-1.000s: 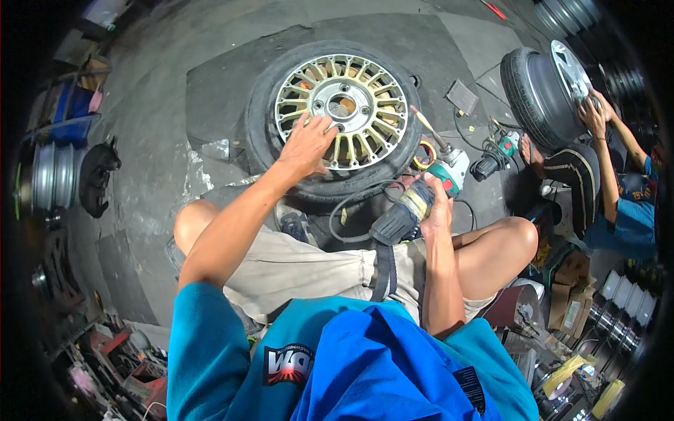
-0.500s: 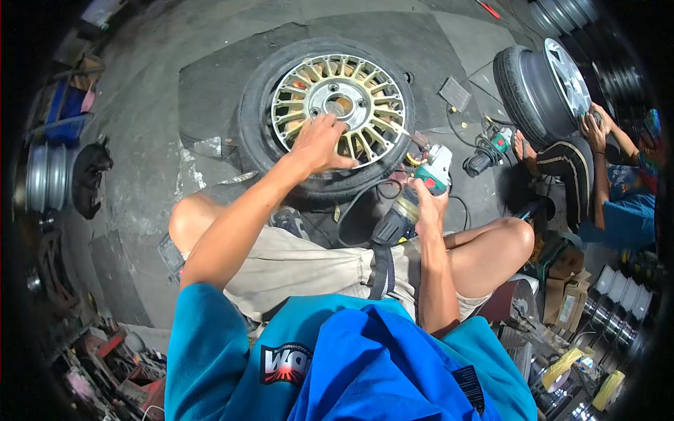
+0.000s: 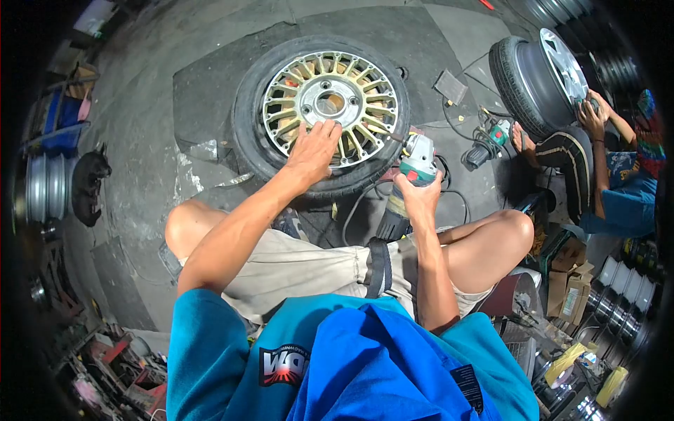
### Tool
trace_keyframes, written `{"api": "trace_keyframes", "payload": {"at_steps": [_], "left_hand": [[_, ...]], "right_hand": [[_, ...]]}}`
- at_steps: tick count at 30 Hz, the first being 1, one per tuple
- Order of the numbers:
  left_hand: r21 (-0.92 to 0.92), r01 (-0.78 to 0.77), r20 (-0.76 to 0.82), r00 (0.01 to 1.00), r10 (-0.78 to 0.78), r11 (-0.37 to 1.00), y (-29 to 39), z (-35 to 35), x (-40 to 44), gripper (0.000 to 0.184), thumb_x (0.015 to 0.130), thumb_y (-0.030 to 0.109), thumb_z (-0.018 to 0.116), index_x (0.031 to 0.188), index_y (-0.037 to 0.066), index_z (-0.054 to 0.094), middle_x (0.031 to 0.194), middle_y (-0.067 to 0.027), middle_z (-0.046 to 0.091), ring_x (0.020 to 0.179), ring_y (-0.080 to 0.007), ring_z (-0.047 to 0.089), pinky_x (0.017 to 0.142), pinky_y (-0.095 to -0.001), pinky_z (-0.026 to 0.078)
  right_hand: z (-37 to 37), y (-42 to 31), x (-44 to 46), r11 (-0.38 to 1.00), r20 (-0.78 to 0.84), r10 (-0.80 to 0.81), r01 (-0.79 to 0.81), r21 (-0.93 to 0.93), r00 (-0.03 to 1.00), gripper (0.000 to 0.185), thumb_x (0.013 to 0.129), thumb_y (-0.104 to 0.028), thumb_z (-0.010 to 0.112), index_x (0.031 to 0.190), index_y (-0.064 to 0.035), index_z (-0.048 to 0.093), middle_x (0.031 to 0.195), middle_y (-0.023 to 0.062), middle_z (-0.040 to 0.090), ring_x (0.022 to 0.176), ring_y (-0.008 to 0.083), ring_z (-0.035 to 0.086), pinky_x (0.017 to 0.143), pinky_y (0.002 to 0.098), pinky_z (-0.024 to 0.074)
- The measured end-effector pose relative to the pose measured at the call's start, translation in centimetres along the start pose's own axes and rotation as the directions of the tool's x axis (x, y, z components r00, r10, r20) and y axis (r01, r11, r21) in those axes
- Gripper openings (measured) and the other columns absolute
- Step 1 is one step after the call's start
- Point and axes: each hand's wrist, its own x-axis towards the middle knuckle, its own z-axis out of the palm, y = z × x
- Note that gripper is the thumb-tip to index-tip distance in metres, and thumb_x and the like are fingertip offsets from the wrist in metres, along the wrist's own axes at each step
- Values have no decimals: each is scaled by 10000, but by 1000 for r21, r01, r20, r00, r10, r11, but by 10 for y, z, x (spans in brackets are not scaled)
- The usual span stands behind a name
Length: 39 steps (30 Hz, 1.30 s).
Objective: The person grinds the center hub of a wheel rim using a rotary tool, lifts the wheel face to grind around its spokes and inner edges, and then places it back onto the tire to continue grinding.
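Note:
A multi-spoke wheel rim (image 3: 353,83) with bare metal on its outer lip and hub and yellowish spokes lies face up on a tire (image 3: 250,126) on the floor before me. My left hand (image 3: 314,156) rests on the near spokes just below the hub, fingers bent over the metal; its thumb is mostly hidden. In my right hand (image 3: 420,196) is a green, white and black angle grinder (image 3: 419,167). A thin shaft projects from its head toward the right edge of the rim.
On the right a seated person (image 3: 618,189) holds another wheel (image 3: 526,84) upright. A second power tool (image 3: 488,144) and a flat grey block (image 3: 451,88) lie between us. A black cat (image 3: 89,184) is at far left, near a silver rim (image 3: 48,184). Cords trail near my right knee.
My left hand has settled onto the spokes, its thumb no longer spread out. My right hand has brought the grinder slightly left, and its head has turned toward the rim.

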Motion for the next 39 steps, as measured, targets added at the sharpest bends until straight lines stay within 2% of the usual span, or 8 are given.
{"api": "trace_keyframes", "payload": {"at_steps": [6,12,14,18,20,28,33,39], "left_hand": [[-14,-26,-20,999,25,1000,-2,-1,-1,988,598,83,944,1439,11,432,1328,-148,513,1300,-363,516,1138,-613,386],[-22,-52,-103,993,49,998,28,-14,-6,891,664,254,947,1390,-1,497,1315,-167,519,1304,-355,510,1128,-536,397],[-204,-67,-5,998,67,977,49,-26,-6,819,757,426,892,1354,-18,549,1285,-198,555,1281,-371,526,1107,-486,420],[-480,-31,65,995,70,877,65,0,-5,828,842,542,811,1367,-46,559,1229,-223,621,1177,-365,605,1036,-453,488],[-732,139,219,975,37,667,73,5,-3,860,875,652,728,1299,-82,584,1174,-263,652,1165,-389,630,1011,-441,500],[-795,229,285,958,13,561,105,28,6,1044,892,706,680,1419,-169,464,1285,-369,628,1182,-412,663,995,-457,522],[-766,255,306,952,-13,590,108,48,21,1032,872,737,679,1291,-192,520,1235,-400,634,1196,-446,655,993,-476,510],[-773,295,370,929,22,562,111,31,18,987,845,774,685,1157,-154,566,1149,-365,660,1114,-407,687,937,-470,528]], "right_hand": [[13,8,-8,995,-111,-83,76,-64,990,844,670,-289,895,1311,66,477,1109,213,688,999,318,680,926,418,532],[15,10,-11,999,-106,-38,36,-14,994,812,667,-281,896,1278,50,476,1080,206,682,976,312,682,903,424,533],[15,-2,-16,999,-122,-39,37,-15,992,810,664,-282,896,1275,50,480,1081,203,682,977,309,680,902,421,533],[15,-2,-17,1000,-121,5,-7,-12,993,808,661,-282,895,1270,56,485,1090,198,681,981,301,675,899,417,535],[16,11,-11,1000,-94,27,-26,15,995,805,665,-280,893,1270,59,483,1089,199,682,980,302,676,897,416,536],[12,30,-5,995,-32,15,-11,103,999,787,691,-292,902,1267,47,487,1093,179,695,959,272,683,891,400,547],[12,6,-16,994,-103,-109,109,-2,989,742,711,-262,918,1244,24,489,1049,161,701,908,254,688,841,398,558],[14,27,-15,997,-90,-38,43,59,995,765,702,-256,921,1258,20,474,1042,164,698,909,253,685,836,408,554]]}}
